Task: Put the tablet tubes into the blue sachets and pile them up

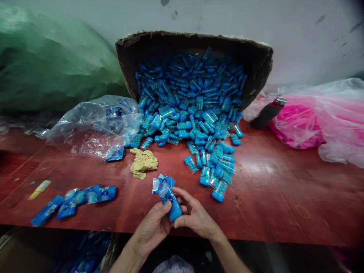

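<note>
Close to the table's front edge, my left hand (pixel 156 222) pinches a small blue container in a printed sleeve (pixel 171 204), thumb on top. My right hand (pixel 199 218) curls around its lower right end, thumb and fingers closed on it. Just beyond lie flat printed blue sleeves (pixel 162 183), partly covered by the held container. To the left, several blue containers in printed sleeves (pixel 81 199) lie in a row. Clear tubes with blue ends and small blue balls inside (pixel 218 170) spread out ahead on the right.
A cardboard box on its side (pixel 265 72) spills many such tubes onto the red table (pixel 273 197). Around it are a clear bag (pixel 85 125), yellowish crumpled stuff (pixel 143 162), a dark bottle (pixel 267 113), pink bagged items (pixel 301 121) and a green sack (pixel 57 57).
</note>
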Action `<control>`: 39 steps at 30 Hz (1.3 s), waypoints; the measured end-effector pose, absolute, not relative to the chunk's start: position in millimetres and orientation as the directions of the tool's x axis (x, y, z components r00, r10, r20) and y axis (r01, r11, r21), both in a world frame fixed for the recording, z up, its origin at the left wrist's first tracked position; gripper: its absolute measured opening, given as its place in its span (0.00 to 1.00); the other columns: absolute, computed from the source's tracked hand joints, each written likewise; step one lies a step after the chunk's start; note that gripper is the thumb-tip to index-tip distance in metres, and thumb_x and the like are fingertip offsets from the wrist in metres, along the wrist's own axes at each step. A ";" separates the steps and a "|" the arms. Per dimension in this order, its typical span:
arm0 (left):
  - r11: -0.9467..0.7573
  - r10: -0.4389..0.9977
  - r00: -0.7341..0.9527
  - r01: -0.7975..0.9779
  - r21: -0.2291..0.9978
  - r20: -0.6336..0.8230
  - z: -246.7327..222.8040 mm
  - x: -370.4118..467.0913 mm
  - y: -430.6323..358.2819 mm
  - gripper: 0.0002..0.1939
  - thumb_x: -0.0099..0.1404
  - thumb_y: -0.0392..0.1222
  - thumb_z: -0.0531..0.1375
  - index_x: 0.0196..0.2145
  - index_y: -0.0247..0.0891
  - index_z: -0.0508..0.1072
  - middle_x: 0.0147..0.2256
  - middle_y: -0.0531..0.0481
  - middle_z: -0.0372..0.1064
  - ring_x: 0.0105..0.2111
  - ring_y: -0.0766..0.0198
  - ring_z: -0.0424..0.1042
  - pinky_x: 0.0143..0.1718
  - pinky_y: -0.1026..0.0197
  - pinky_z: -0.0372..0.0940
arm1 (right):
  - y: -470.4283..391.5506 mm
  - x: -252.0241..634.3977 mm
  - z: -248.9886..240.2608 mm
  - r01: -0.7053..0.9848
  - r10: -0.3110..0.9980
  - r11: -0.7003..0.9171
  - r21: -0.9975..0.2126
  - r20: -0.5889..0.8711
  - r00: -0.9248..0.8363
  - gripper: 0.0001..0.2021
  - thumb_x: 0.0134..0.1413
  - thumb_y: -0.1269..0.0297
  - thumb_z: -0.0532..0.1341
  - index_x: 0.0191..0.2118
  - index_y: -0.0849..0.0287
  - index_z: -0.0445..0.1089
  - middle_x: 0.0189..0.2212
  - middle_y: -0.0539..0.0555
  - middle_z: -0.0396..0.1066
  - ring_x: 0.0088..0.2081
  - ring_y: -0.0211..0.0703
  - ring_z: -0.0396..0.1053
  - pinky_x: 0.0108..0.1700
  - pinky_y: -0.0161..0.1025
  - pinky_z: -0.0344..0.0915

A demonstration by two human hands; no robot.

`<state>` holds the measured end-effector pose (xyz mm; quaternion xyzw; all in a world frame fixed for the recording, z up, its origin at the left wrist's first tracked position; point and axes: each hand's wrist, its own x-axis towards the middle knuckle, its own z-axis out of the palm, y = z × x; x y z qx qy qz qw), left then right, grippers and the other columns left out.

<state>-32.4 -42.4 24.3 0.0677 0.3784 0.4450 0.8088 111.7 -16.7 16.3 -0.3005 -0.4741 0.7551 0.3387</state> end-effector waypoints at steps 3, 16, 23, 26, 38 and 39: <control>0.581 0.783 0.326 -0.689 0.434 -0.530 25.3 -32.3 -41.9 0.09 0.58 0.37 0.57 0.36 0.34 0.75 0.30 0.45 0.75 0.32 0.62 0.74 0.34 0.63 0.66 | -16.2 111.5 16.9 -0.257 0.783 -0.358 -0.898 -0.138 -0.607 0.36 0.35 0.68 0.69 0.54 0.46 0.58 0.44 0.50 0.62 0.36 0.37 0.66 0.34 0.32 0.66; 0.485 0.814 0.200 -0.750 0.449 -0.545 22.4 -13.5 -53.4 0.09 0.57 0.40 0.59 0.34 0.35 0.75 0.27 0.48 0.75 0.30 0.64 0.73 0.36 0.63 0.66 | -16.7 112.2 13.9 -0.261 0.791 -0.420 -0.869 -0.209 -0.575 0.34 0.37 0.76 0.63 0.53 0.46 0.60 0.45 0.48 0.62 0.33 0.33 0.65 0.35 0.32 0.65; 0.525 0.808 0.245 -0.714 0.464 -0.537 31.2 -19.9 -50.8 0.09 0.59 0.35 0.56 0.36 0.34 0.74 0.32 0.47 0.75 0.35 0.62 0.73 0.41 0.60 0.65 | -16.7 113.5 11.3 -0.178 0.803 -0.304 -0.936 -0.151 -0.577 0.29 0.44 0.73 0.62 0.54 0.47 0.60 0.44 0.48 0.65 0.40 0.38 0.66 0.45 0.37 0.61; 0.513 0.816 0.226 -0.707 0.488 -0.532 33.8 -21.6 -48.6 0.09 0.59 0.34 0.56 0.36 0.34 0.74 0.31 0.47 0.75 0.37 0.61 0.73 0.43 0.59 0.64 | -17.5 111.3 9.1 -0.186 0.835 -0.269 -0.945 -0.133 -0.535 0.28 0.45 0.72 0.62 0.53 0.48 0.60 0.44 0.48 0.67 0.44 0.41 0.65 0.48 0.39 0.60; 0.541 0.783 0.165 -0.656 0.526 -0.599 33.2 -23.7 -44.9 0.10 0.59 0.39 0.57 0.37 0.33 0.74 0.28 0.45 0.75 0.31 0.64 0.73 0.33 0.65 0.66 | -29.5 102.9 -1.9 -0.198 0.921 -0.208 -0.958 -0.124 -0.368 0.32 0.38 0.75 0.66 0.51 0.44 0.63 0.41 0.47 0.65 0.42 0.40 0.65 0.45 0.37 0.63; 0.548 0.787 0.191 -0.653 0.523 -0.586 33.2 -24.9 -45.5 0.11 0.59 0.38 0.56 0.38 0.32 0.74 0.28 0.45 0.75 0.30 0.64 0.73 0.33 0.65 0.66 | -28.5 103.2 -0.8 -0.228 0.912 -0.235 -0.945 -0.133 -0.388 0.34 0.35 0.74 0.68 0.52 0.43 0.62 0.43 0.47 0.63 0.42 0.40 0.65 0.44 0.36 0.63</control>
